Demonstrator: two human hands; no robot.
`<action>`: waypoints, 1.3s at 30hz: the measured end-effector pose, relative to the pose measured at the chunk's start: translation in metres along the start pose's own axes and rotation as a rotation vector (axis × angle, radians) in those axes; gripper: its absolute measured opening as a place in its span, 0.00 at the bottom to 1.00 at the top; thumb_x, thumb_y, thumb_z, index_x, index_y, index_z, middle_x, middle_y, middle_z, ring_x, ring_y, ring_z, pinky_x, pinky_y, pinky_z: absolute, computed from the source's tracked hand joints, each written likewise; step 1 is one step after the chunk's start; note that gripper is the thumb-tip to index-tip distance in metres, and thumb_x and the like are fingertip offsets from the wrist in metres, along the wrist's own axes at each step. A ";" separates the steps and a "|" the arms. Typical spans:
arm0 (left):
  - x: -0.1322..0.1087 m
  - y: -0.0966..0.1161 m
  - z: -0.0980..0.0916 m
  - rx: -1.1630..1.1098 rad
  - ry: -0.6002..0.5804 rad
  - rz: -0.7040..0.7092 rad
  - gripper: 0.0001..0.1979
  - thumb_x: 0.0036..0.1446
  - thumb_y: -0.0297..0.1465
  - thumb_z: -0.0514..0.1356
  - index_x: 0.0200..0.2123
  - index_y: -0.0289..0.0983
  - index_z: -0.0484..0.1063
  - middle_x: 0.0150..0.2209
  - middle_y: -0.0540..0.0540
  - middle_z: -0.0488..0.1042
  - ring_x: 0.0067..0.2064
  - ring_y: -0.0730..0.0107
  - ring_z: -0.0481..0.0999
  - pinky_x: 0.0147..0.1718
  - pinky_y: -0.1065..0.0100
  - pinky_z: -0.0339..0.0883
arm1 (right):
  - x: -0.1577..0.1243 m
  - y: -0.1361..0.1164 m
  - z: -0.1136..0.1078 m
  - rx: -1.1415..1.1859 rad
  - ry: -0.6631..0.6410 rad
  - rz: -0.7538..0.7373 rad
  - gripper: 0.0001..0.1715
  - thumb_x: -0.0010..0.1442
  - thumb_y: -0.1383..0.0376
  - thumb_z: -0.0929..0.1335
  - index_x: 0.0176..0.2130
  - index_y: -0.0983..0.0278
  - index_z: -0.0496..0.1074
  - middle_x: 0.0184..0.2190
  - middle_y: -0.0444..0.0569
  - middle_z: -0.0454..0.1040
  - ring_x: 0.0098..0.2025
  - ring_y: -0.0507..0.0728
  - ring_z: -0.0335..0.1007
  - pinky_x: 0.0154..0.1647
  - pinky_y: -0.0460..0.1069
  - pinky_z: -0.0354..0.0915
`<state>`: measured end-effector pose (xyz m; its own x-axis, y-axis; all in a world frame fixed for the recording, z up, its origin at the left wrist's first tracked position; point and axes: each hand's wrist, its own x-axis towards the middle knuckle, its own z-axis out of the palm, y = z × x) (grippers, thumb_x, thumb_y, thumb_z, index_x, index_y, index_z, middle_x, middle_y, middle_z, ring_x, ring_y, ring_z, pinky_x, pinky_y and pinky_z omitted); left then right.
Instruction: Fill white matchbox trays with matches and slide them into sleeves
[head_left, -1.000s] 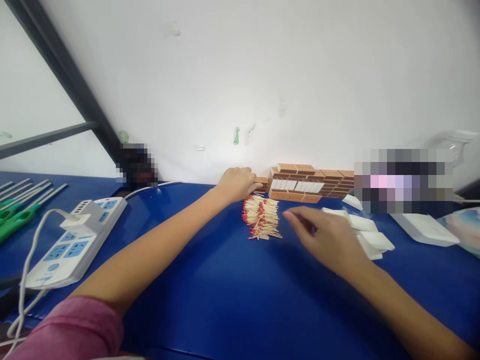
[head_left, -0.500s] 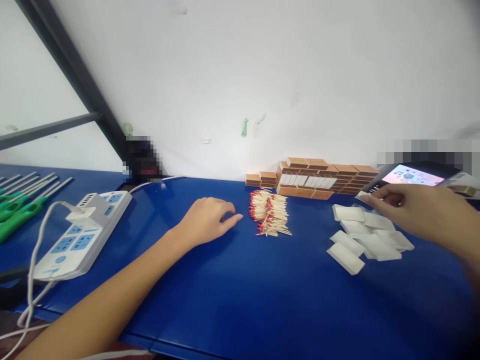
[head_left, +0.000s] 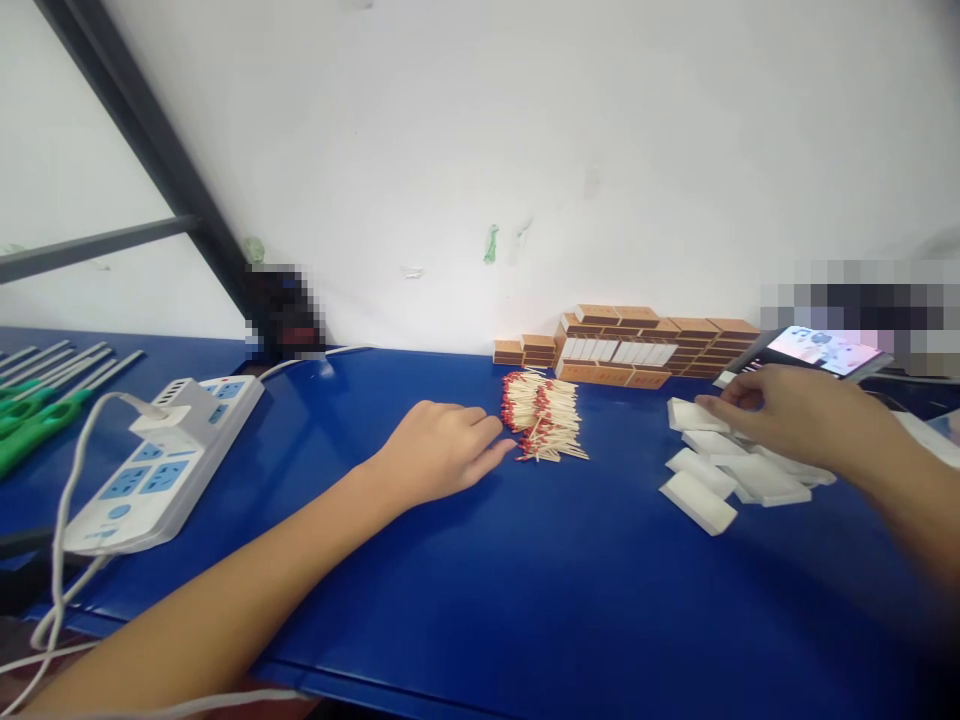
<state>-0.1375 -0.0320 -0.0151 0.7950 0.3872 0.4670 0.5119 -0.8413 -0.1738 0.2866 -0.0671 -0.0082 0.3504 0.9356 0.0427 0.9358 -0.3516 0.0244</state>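
Observation:
My left hand [head_left: 442,452] is beside the left edge of a pile of red-tipped matches [head_left: 551,415], its fingers bent and its thumb stretched toward the match heads. Nothing shows in its grasp. On the right, my right hand [head_left: 787,415] hovers over a heap of white matchbox trays [head_left: 761,478]. Its thumb tip is at the edge of the rearmost tray [head_left: 690,415]; whether it touches is unclear. The thumb and curled forefinger stand apart, with other fingers hidden behind the hand.
Brown matchboxes [head_left: 615,373] are stacked against the wall, with two short stacks [head_left: 538,345] at their left. A lit phone [head_left: 825,348] leans behind my right hand. A white power strip [head_left: 169,465] with cables and green-handled tools [head_left: 45,425] occupy the left of the blue table [head_left: 465,590].
My left hand has moved right, up to the matches. My right hand has shifted slightly left and down toward the white trays. The view has tilted a little.

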 end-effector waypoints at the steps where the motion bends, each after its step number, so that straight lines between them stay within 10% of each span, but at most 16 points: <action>1: 0.000 0.002 -0.001 0.005 0.016 0.015 0.21 0.74 0.41 0.52 0.33 0.37 0.76 0.26 0.50 0.76 0.26 0.70 0.75 0.23 0.64 0.50 | -0.001 -0.002 0.001 -0.001 0.006 0.001 0.22 0.61 0.44 0.67 0.32 0.59 0.75 0.33 0.53 0.80 0.35 0.63 0.73 0.33 0.54 0.61; 26: 0.003 0.013 -0.007 -0.060 0.029 0.024 0.22 0.74 0.41 0.51 0.34 0.37 0.77 0.26 0.49 0.76 0.26 0.72 0.75 0.22 0.67 0.55 | -0.006 -0.003 -0.001 0.069 -0.046 -0.126 0.13 0.62 0.58 0.67 0.33 0.61 0.78 0.38 0.54 0.82 0.37 0.61 0.75 0.35 0.53 0.62; 30: 0.003 0.012 -0.005 -0.082 0.013 0.010 0.22 0.74 0.42 0.52 0.34 0.37 0.77 0.27 0.49 0.77 0.27 0.70 0.76 0.23 0.66 0.56 | -0.010 -0.003 -0.008 0.061 0.104 -0.172 0.14 0.64 0.57 0.65 0.34 0.61 0.76 0.39 0.54 0.80 0.38 0.61 0.72 0.36 0.53 0.60; 34: 0.001 0.013 -0.001 -0.135 -0.001 -0.036 0.20 0.73 0.43 0.53 0.38 0.38 0.79 0.29 0.50 0.79 0.29 0.68 0.79 0.24 0.66 0.59 | -0.030 -0.030 -0.023 0.201 0.310 -0.303 0.17 0.65 0.52 0.67 0.35 0.61 0.76 0.36 0.54 0.79 0.35 0.60 0.70 0.35 0.53 0.60; 39: -0.001 0.021 -0.001 -0.271 -0.006 -0.054 0.29 0.63 0.56 0.60 0.53 0.38 0.76 0.34 0.48 0.82 0.32 0.65 0.82 0.27 0.66 0.64 | -0.081 -0.107 -0.019 0.505 0.081 -0.748 0.16 0.70 0.54 0.66 0.35 0.58 0.77 0.31 0.48 0.76 0.30 0.56 0.69 0.32 0.50 0.62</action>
<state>-0.1284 -0.0501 -0.0183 0.7712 0.4358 0.4640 0.4482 -0.8893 0.0903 0.1577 -0.1062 0.0043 -0.3415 0.9024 0.2628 0.8300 0.4207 -0.3662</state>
